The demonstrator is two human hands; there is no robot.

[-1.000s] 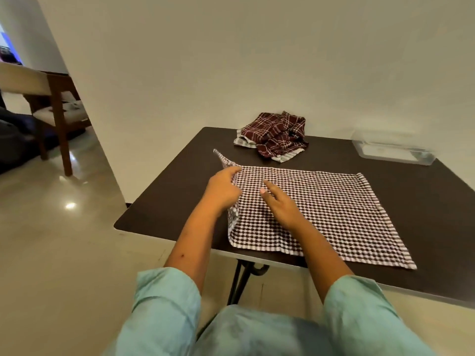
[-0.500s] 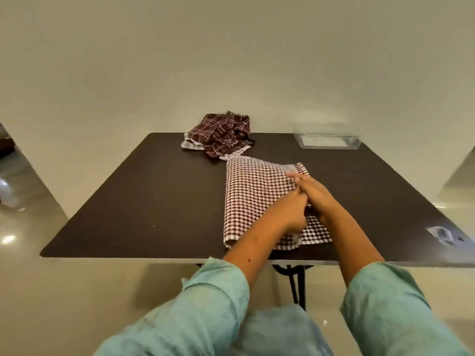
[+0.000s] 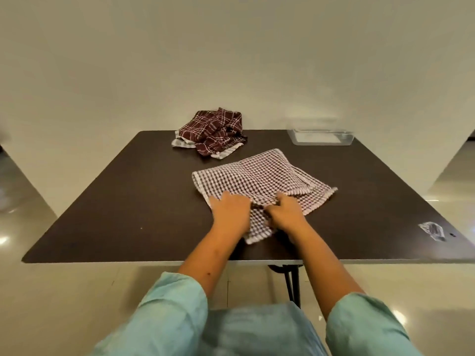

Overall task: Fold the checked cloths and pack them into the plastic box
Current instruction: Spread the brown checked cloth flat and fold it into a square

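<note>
A small-checked brown and white cloth [image 3: 259, 178], folded over on itself, lies askew in the middle of the dark table [image 3: 123, 206]. My left hand [image 3: 230, 213] lies on its near left part with fingers spread, pressing it down. My right hand [image 3: 289, 211] is beside it, fingers curled into a bunched fold of the same cloth. A ridge of cloth stands between the two hands. Crumpled dark red checked cloths [image 3: 213, 132] are heaped at the table's far edge. At the far right stands the clear plastic box [image 3: 320, 137], with nothing seen in it.
A small crumpled scrap [image 3: 433, 231] lies near the table's right edge. The table backs onto a plain wall. Shiny floor surrounds it, and black folding legs [image 3: 291, 281] show under the near edge.
The flat cloth was folded in half, then turned askew and drawn toward me. Both hands moved from its right edge to its near part. The camera view swung right to face the table.
</note>
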